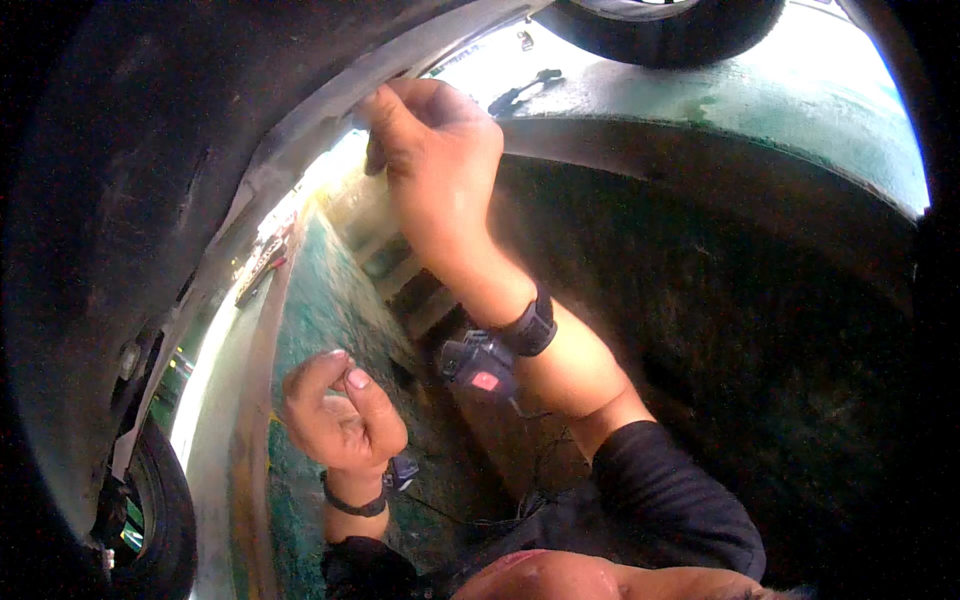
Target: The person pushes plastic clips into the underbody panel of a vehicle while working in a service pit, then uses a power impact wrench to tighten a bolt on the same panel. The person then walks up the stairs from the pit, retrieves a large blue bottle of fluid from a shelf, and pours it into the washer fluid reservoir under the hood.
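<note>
Above me spans the dark underside of a car, its pale lower edge curving across the view. My right hand is raised to that edge, thumb and fingers closed in a pinch against it. Whatever lies between those fingertips is hidden. Lower down, my left hand hovers apart from the car with its fingers curled and the thumb meeting the index fingertip. Anything pinched there is too small to make out. Black straps circle both wrists, and a small dark device sits at the right one.
Green-painted pit walls rise around me, with light-coloured steps between them. A black tool lies on the floor beyond the pit's rim. One tyre stands at the top, another at lower left. Thin cables hang near my body.
</note>
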Demonstrator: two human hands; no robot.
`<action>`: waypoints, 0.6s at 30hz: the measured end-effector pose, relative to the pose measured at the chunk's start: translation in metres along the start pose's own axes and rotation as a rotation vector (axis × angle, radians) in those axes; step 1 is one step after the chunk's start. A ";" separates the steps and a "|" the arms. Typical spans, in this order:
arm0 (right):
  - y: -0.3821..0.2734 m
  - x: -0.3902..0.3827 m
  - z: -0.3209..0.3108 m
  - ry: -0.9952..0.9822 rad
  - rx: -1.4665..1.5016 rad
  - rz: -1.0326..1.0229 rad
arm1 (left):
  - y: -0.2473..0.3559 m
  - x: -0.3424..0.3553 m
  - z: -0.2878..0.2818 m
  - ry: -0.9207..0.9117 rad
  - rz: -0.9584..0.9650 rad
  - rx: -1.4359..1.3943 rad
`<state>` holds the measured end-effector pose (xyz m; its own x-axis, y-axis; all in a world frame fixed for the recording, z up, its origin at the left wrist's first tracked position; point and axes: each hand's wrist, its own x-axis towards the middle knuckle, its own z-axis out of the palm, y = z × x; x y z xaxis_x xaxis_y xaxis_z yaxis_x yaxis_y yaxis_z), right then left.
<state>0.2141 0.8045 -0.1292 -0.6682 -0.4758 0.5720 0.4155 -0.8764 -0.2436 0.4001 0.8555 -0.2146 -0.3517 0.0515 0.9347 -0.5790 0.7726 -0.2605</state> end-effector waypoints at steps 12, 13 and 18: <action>0.024 0.035 -0.010 -0.158 0.441 0.274 | -0.011 -0.191 -0.068 -0.144 -0.843 0.105; 0.023 0.040 -0.009 -0.123 0.394 0.292 | -0.016 -0.202 -0.077 -0.135 -0.980 0.074; 0.024 0.036 -0.024 -0.254 0.052 0.185 | -0.011 -0.199 -0.076 -0.048 -1.383 -0.028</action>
<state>0.1848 0.7645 -0.1334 -0.4053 -0.5872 0.7007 0.5514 -0.7684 -0.3249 0.5327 0.8848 -0.3795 0.4653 -0.7807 0.4171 -0.4597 0.1895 0.8676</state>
